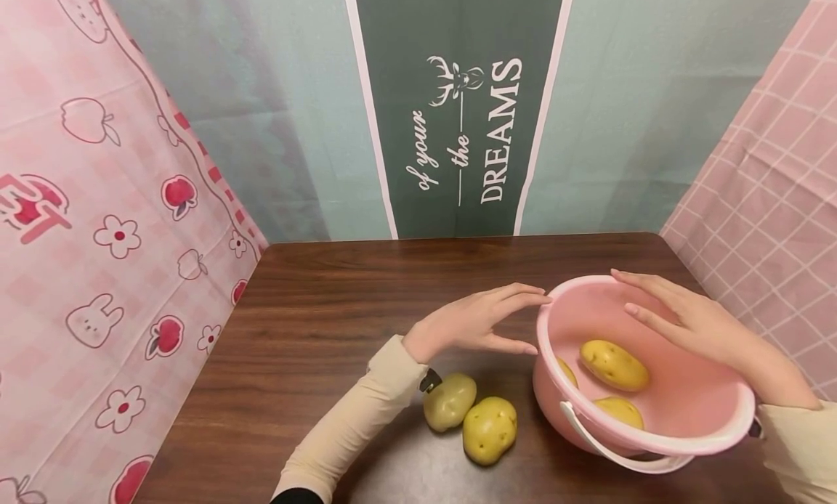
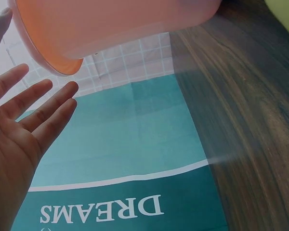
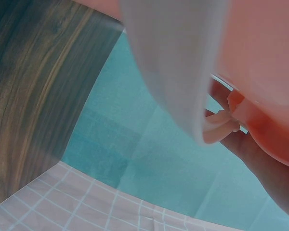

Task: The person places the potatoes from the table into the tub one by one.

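pink bucket (image 1: pixel 683 380) between the left hand (image 1: pixel 477 321), its fingers loose and gripping nothing, and the right hand (image 1: pixel 702 326).
only the head view shows potatoes (image 1: pixel 615 366) inside, between both hands' fingers; the left wrist view bares the palm (image 2: pixel 14 139). the near rim (image 1: pixel 716 444) partly hides two; the right fingers' grip, partly concealed, cannot be told.

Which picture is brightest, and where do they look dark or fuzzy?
Head view: brightest, the potatoes fairly sharp; left wrist view: dimmer, the left hand shaded, whitish haze on the table; right wrist view: also dim, a big pale band blurry, probably too close to the lens.
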Available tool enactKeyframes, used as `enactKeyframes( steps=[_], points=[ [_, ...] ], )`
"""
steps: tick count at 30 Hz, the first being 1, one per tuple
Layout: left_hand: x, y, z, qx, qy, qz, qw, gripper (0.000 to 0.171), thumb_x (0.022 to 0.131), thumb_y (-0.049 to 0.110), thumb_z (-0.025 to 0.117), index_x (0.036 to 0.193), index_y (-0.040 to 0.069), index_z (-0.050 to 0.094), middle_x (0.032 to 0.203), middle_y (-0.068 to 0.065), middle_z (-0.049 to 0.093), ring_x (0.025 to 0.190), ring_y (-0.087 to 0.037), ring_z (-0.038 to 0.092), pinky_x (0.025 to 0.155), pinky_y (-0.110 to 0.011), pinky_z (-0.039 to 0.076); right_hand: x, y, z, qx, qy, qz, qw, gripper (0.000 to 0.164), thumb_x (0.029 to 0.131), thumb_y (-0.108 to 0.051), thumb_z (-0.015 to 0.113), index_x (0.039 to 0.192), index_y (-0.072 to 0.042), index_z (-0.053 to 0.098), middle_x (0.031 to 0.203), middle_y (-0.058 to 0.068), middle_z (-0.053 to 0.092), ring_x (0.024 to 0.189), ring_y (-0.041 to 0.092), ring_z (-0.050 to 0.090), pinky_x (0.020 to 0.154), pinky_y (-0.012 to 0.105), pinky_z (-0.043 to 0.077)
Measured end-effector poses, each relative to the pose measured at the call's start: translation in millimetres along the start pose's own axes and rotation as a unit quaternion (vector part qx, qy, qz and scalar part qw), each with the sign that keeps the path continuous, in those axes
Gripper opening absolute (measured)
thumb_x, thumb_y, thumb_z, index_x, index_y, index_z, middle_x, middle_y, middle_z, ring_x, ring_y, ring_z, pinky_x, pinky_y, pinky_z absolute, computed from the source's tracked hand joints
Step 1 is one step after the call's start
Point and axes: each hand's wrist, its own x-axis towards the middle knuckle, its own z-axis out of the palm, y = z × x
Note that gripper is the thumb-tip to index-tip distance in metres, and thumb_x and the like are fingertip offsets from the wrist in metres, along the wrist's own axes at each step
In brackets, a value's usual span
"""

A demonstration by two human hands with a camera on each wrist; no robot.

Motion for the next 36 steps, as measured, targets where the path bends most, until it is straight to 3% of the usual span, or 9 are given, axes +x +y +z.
enactKeyframes(
  steps=[13,36],
  points=[
    [-10.5,-2.5,4.1,-0.005,-0.014,-0.03,0.9994,0.068,0.083,0.053,0.06,0.139,0.022,0.038,0.138,0.003,0.041,0.127,0.001,0.034,0.105,-0.011,0.023,0,0,0,-0.002,0.001,-0.003,1.0,0.059,0.089,-0.026,0.061,0.142,-0.035,0.035,0.137,-0.002,0.045,0.12,-0.021,0.02,0.09,-0.003,0.01],
    [-25.7,-8.9,14.0,0.006,-0.029,-0.044,0.9986,0.07,0.083,0.054,0.059,0.14,0.018,0.037,0.138,0.003,0.041,0.127,-0.001,0.035,0.106,-0.013,0.024,1,2,-1,-0.003,0.005,-0.011,1.0,0.06,0.089,-0.025,0.062,0.142,-0.033,0.036,0.136,-0.005,0.046,0.118,-0.021,0.023,0.089,-0.004,0.011]
  ],
)
